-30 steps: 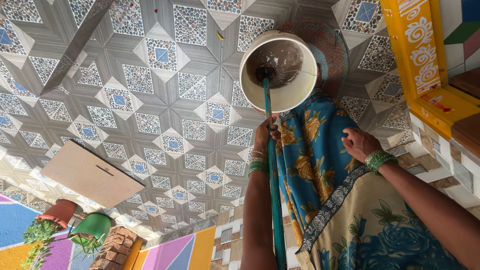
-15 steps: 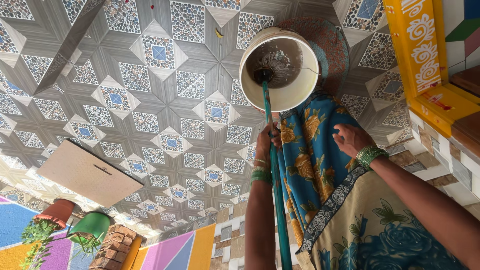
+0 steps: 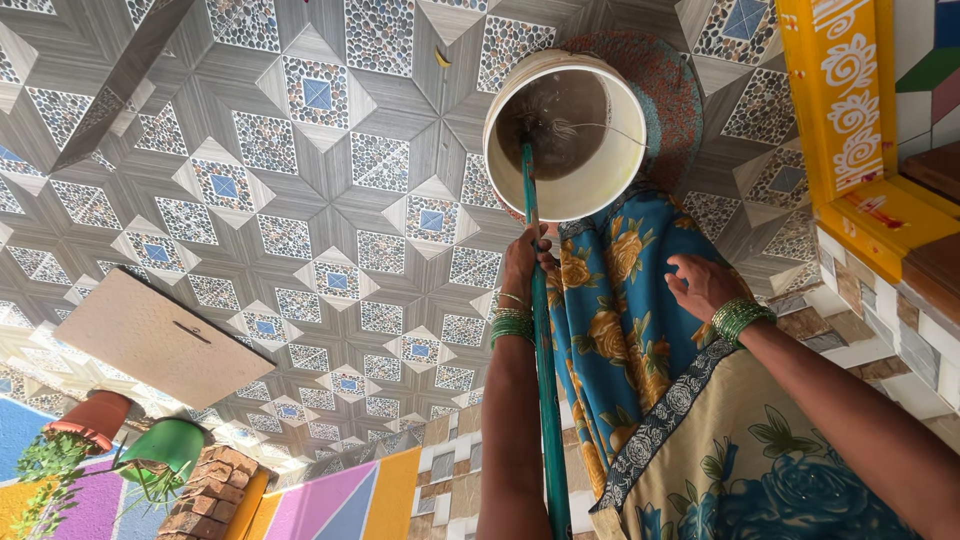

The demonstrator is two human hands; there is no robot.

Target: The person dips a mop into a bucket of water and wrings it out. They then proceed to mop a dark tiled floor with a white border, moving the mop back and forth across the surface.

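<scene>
Gripping the green mop handle [image 3: 541,350] is the left hand [image 3: 522,268], fingers closing round it just below the white bucket [image 3: 566,130] at twelve o'clock, where the mop head is sitting in murky water. At three o'clock from the handle, the right hand [image 3: 703,286] is pressing on blue floral cloth [image 3: 618,330], fingers lightly spread, holding nothing. Patterned floor tiles [image 3: 300,200] are lying all around.

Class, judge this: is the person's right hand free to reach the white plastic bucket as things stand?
Probably yes: the right hand rests open on the blue flowered cloth just below the white plastic bucket, with nothing between them.
</scene>
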